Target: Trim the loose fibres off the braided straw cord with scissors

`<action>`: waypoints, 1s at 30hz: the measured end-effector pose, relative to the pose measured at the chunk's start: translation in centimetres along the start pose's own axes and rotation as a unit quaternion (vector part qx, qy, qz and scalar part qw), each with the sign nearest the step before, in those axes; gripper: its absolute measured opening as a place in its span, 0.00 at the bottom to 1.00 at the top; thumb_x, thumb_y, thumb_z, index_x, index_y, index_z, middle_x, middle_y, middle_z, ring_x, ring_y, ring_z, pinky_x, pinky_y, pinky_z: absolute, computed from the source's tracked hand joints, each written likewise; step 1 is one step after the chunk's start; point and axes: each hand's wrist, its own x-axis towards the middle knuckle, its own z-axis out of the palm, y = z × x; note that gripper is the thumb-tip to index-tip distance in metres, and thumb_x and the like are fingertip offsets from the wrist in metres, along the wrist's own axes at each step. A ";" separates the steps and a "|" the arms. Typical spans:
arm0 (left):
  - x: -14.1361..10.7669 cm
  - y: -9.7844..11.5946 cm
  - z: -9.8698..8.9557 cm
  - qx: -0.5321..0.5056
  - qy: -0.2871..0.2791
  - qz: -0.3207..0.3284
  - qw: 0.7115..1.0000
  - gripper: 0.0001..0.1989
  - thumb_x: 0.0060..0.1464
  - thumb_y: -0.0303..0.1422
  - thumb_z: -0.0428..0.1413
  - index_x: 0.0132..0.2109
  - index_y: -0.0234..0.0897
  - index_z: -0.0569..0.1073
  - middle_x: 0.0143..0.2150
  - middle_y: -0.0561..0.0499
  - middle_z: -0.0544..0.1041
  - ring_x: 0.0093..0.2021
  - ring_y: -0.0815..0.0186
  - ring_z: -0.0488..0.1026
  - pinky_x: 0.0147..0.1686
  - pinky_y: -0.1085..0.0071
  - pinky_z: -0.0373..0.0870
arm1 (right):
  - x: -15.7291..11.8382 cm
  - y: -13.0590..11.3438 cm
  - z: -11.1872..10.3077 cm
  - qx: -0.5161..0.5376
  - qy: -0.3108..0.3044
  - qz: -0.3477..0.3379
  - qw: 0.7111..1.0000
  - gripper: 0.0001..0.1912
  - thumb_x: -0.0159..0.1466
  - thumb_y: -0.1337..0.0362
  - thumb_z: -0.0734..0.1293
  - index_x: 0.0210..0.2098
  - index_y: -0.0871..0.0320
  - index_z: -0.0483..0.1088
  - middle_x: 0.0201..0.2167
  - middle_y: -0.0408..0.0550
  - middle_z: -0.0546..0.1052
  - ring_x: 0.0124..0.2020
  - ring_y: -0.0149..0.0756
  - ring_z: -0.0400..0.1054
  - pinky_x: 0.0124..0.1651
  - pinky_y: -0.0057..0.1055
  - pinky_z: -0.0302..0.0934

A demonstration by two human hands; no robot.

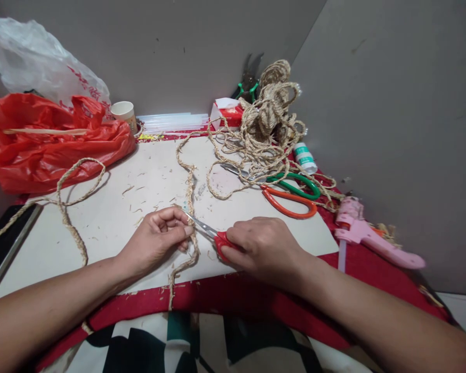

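A braided straw rope (190, 194) runs down the middle of the white board (155, 181) and over its front edge. My left hand (169, 230) is closed, its fingers pinched at the rope's left side. In my right hand (256, 248) is a small pair of red-handled scissors (221, 243), held with the metal blades pointing left across the rope, close to my left fingertips. Whether the blades touch the rope is too small to tell. Bits of straw lie scattered on the board.
Tangled rope (270, 116) fills the back right, beside green-and-orange scissors (291, 189). A pink glue gun (373, 238) lies at the right. At the left are a red plastic bag (54, 150), a phone (10, 243) and looped rope (64, 207). A paper cup (123, 114) stands behind.
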 end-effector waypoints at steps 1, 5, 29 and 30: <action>0.0 0.0 0.0 -0.002 -0.002 0.001 1.000 0.07 0.51 0.31 0.61 0.34 0.35 0.70 0.22 0.55 0.71 0.23 0.73 0.67 0.27 0.76 0.63 | 0.0 0.0 0.0 0.009 -0.004 0.002 1.000 0.17 0.62 0.62 0.61 0.19 0.59 0.67 0.16 0.42 0.71 0.18 0.28 0.58 0.27 0.30 0.40; 0.0 0.0 0.0 -0.016 -0.003 0.002 1.000 0.07 0.51 0.31 0.61 0.35 0.35 0.70 0.22 0.55 0.71 0.22 0.73 0.66 0.27 0.76 0.62 | 0.1 0.1 -0.2 0.024 -0.029 0.019 0.999 0.14 0.60 0.60 0.62 0.21 0.58 0.68 0.18 0.42 0.70 0.19 0.28 0.59 0.27 0.30 0.39; 0.0 -0.3 -0.1 -0.032 0.011 0.013 0.999 0.09 0.48 0.31 0.63 0.37 0.35 0.73 0.26 0.56 0.69 0.23 0.77 0.63 0.23 0.82 0.58 | 0.5 -0.1 -0.3 0.024 -0.064 0.066 0.995 0.14 0.59 0.57 0.63 0.21 0.58 0.68 0.18 0.43 0.70 0.20 0.29 0.60 0.26 0.30 0.40; 0.0 -0.4 -0.1 -0.032 0.012 0.012 0.999 0.09 0.48 0.31 0.63 0.37 0.35 0.73 0.26 0.56 0.69 0.23 0.77 0.63 0.23 0.82 0.58 | 0.5 -0.1 -0.3 0.029 -0.066 0.066 0.995 0.15 0.59 0.57 0.63 0.20 0.58 0.67 0.18 0.42 0.70 0.20 0.29 0.60 0.26 0.30 0.39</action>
